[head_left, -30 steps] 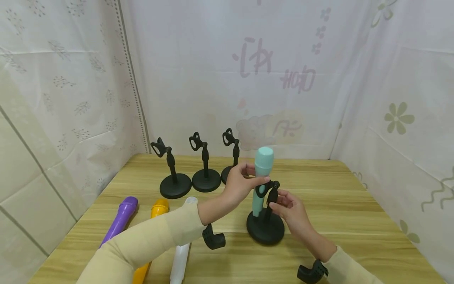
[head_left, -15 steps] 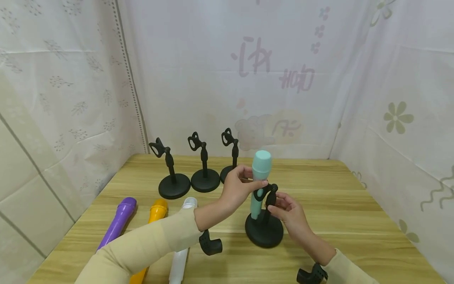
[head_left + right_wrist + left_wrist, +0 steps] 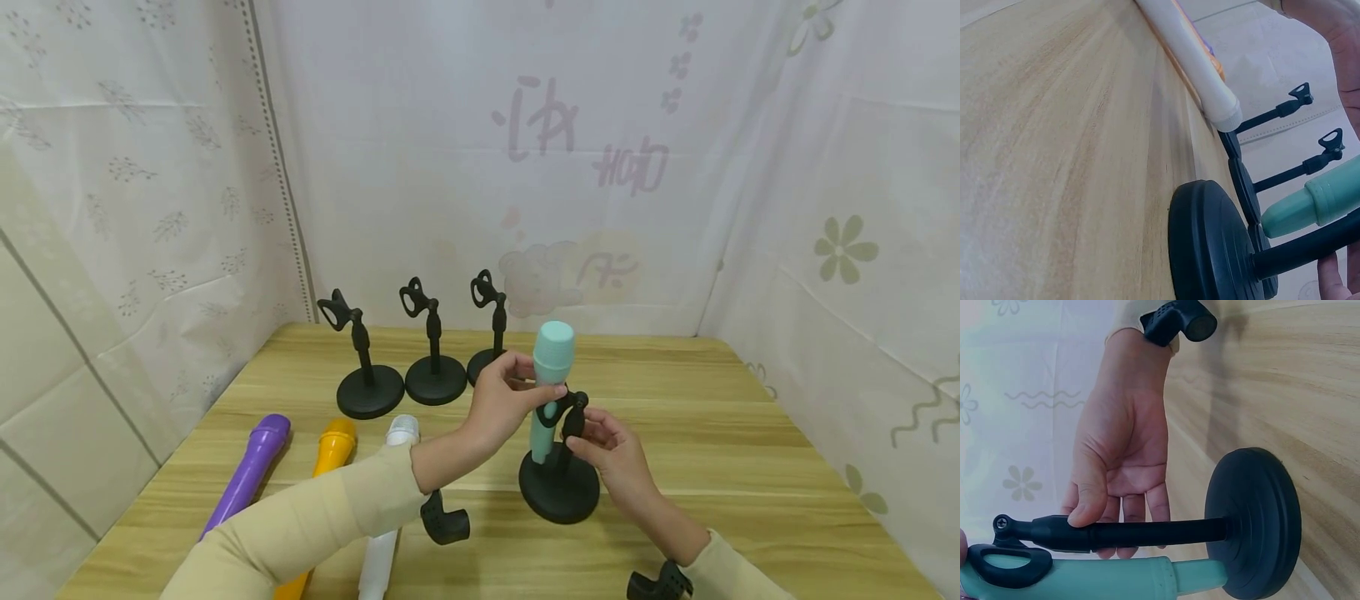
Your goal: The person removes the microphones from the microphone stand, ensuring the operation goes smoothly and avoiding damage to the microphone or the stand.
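Observation:
My left hand point(image 3: 506, 404) pinches a mint-green microphone point(image 3: 554, 354) just below its head, thumb in front. The microphone stands nearly upright at the clip of a black desk microphone stand point(image 3: 558, 492). In the left wrist view the clip point(image 3: 1010, 565) lies against the microphone's handle point(image 3: 1110, 575); whether it wraps fully around is hidden. The handle's lower end hangs close to the round base. My right hand point(image 3: 618, 458) holds the stand's post point(image 3: 1154, 532) between thumb and fingers at the upper sleeve.
Three more black stands point(image 3: 371, 392) with bare clips line the back of the wooden table point(image 3: 675, 417). At the left lie a purple microphone point(image 3: 247, 471), an orange one point(image 3: 335, 446) and a white one point(image 3: 381, 562), partly under my left arm. Patterned cloth point(image 3: 450, 167) hangs behind.
The mint-green microphone and its stand have shifted slightly toward me, both hands moving along with them. In the last half second hardly anything has changed.

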`<action>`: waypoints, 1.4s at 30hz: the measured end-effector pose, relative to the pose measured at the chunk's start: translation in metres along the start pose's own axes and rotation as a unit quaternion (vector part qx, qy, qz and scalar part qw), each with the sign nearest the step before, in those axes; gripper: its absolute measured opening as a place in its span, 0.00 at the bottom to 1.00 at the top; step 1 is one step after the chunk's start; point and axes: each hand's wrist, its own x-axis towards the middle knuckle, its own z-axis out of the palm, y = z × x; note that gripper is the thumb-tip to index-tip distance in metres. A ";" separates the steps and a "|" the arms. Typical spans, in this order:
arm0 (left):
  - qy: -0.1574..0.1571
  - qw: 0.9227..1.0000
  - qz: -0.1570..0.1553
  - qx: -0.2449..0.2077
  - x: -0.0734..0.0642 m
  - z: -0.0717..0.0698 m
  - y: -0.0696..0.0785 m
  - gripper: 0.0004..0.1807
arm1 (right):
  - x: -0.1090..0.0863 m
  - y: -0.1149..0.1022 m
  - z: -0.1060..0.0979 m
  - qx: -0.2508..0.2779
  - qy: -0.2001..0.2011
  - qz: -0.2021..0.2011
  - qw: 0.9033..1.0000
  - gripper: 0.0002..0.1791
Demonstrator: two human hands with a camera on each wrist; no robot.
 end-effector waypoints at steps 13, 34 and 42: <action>0.002 1.000 0.009 -0.010 0.001 0.000 -0.002 0.18 | 0.001 0.002 -0.001 -0.032 -0.013 -0.004 0.999 0.24; -0.003 1.000 0.020 -0.009 0.002 -0.003 -0.001 0.19 | 0.001 0.001 -0.001 -0.051 -0.017 -0.017 0.998 0.23; -0.002 0.999 0.042 -0.026 0.003 -0.005 0.002 0.19 | 0.001 0.002 -0.002 -0.051 -0.016 -0.024 0.998 0.22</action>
